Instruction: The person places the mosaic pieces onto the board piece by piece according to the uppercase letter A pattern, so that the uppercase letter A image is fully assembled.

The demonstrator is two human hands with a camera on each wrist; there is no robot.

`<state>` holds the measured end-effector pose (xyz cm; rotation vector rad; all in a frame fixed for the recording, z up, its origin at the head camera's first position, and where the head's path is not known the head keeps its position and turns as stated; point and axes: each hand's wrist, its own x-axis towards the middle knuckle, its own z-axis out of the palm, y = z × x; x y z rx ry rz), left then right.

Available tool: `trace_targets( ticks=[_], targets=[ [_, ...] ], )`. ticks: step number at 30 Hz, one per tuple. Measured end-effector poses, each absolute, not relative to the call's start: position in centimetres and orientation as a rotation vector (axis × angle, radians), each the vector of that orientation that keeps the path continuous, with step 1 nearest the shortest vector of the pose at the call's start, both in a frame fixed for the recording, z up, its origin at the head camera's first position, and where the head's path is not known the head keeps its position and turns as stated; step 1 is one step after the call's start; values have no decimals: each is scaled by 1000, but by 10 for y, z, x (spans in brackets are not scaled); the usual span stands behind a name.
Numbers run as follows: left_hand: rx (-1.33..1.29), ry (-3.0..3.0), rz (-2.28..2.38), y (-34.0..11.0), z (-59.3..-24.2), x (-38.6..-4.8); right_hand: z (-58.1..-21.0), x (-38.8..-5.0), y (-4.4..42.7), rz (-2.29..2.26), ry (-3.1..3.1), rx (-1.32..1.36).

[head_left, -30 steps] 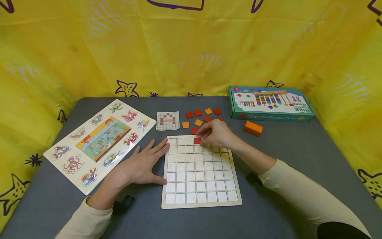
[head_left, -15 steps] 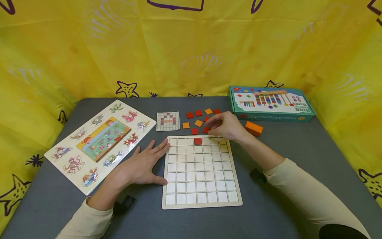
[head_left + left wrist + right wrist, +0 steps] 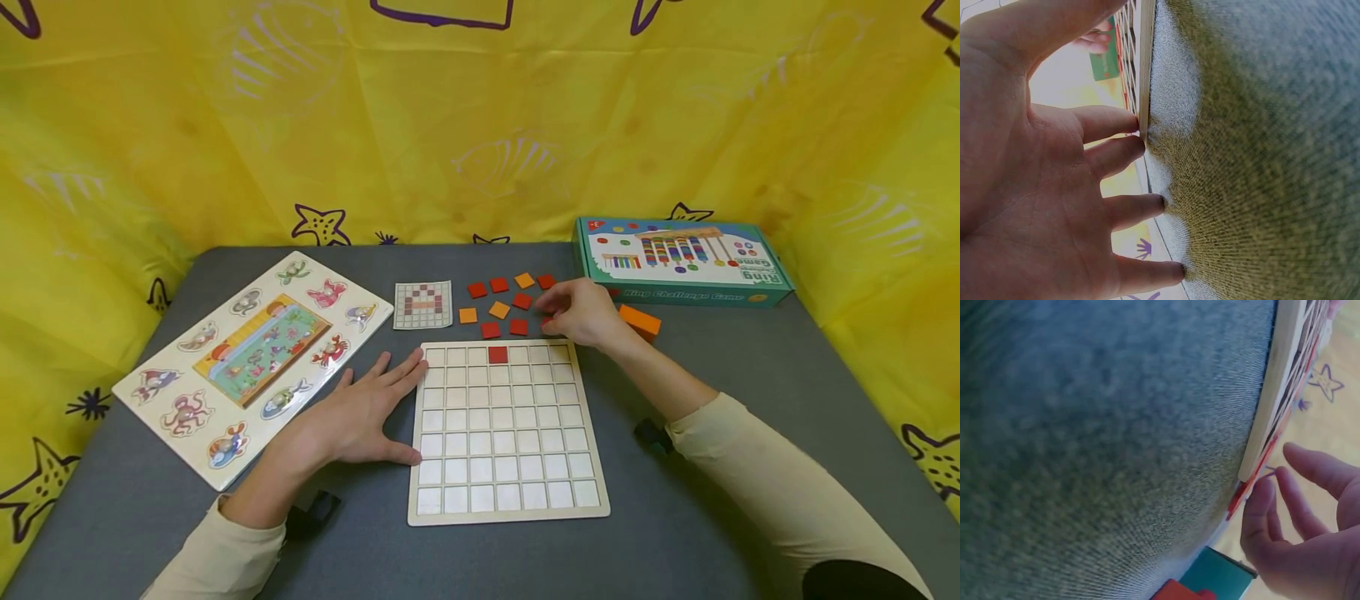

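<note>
A white gridded board (image 3: pixel 480 423) lies flat on the grey table, one red tile (image 3: pixel 497 355) in its top row. Against its left edge my left hand (image 3: pixel 360 417) rests with fingers spread; in the left wrist view the fingertips of this hand (image 3: pixel 1054 187) touch the table and board edge. Behind the board's top right corner, my right hand (image 3: pixel 581 315) is low beside a loose red tile (image 3: pixel 547 321), partly hidden by its fingers. The right wrist view has this hand (image 3: pixel 1310 531) loosely bent, thumb and fingers apart; whether it touches the tile I cannot tell.
Several loose red and orange tiles (image 3: pixel 499 309) lie behind the board, beside a patterned card (image 3: pixel 423 305). An animal puzzle board (image 3: pixel 180 358) is at the left. An orange block (image 3: pixel 640 321) and a green game box (image 3: pixel 682 260) stand behind the right forearm.
My right hand has moved right and back from the board's top row, uncovering the red tile there and some loose tiles. My left hand has stayed put.
</note>
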<state>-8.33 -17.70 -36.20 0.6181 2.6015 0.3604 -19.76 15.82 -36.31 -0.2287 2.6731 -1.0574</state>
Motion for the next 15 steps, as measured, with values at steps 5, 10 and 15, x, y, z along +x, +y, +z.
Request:
trace_targets(
  ticks=[5,10,15],
  targets=[
    [617,2600,353,-176,-362,-84,-367,-199,161,-999,2705,-202],
    [616,2600,352,-176,-362,-84,-370,-201,164,-969,2710,-208],
    [618,2602,356,-177,-362,-83,-370,-203,166,-959,2712,-216]
  ],
)
